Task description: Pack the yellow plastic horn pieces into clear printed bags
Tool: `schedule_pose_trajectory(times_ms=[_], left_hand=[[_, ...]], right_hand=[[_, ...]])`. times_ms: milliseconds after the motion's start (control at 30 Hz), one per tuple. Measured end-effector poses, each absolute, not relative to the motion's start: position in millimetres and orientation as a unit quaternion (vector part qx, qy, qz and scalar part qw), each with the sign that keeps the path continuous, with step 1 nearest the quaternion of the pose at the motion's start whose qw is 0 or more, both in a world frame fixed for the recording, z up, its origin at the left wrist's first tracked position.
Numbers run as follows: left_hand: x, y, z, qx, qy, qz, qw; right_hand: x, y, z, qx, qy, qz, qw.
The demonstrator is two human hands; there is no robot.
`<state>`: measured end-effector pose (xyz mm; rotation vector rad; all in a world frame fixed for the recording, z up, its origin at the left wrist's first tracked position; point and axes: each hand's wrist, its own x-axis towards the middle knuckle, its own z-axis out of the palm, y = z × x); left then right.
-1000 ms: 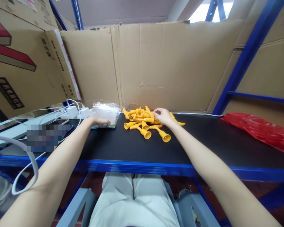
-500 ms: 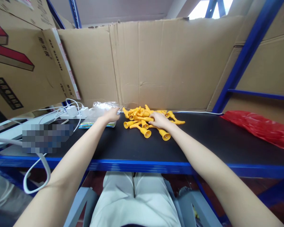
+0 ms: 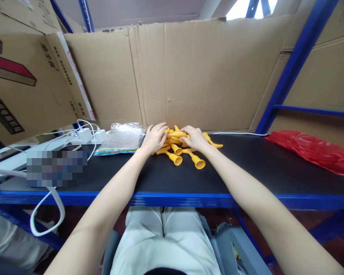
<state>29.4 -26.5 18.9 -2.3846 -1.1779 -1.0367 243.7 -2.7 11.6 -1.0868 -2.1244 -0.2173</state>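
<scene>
A pile of yellow plastic horn-shaped pieces (image 3: 174, 149), each with a flared cup at one end and a curved, tapering body, lies on the black tabletop. My left hand (image 3: 154, 138) rests over the pile's left side, fingers spread and touching the pieces. From the right, my right hand (image 3: 196, 138) reaches in with its thumb and fingers about the end of a yellow horn-shaped piece (image 3: 176, 134) on top. Both palms hide part of the pile. Two flared cups face me at the front.
Left of the pile lies a stack of clear plastic bags (image 3: 122, 139). White chargers and cables (image 3: 86, 134) are farther left, near a blurred-out patch. A red plastic bag (image 3: 312, 151) lies at right. A cardboard wall (image 3: 206, 76) stands behind; a blue rail (image 3: 183, 199) edges the table.
My left hand has moved right, from the clear bags onto the yellow pile. My right hand stays at the pile, its fingers shifted slightly. The view has turned slightly.
</scene>
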Motion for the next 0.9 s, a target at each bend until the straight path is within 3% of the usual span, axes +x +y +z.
schedule_pose_trajectory(times_ms=[167,333,700,900], left_hand=[[26,-26,19,-0.804,-0.419,-0.355,0.229],[25,-23,19,-0.774,-0.456,-0.363,0.247],[25,-25,19,-0.749,-0.529,-0.343,0.201],[27,-26,16,-0.779,-0.507,-0.314,0.193]], right_hand=[[237,-1,13,-0.405,-0.79,-0.034,0.459],[232,-10,19,-0.406,-0.773,0.028,0.486],[229,-15,19,-0.422,-0.807,0.026,0.412],[232,-14,16,-0.43,-0.83,-0.081,0.347]])
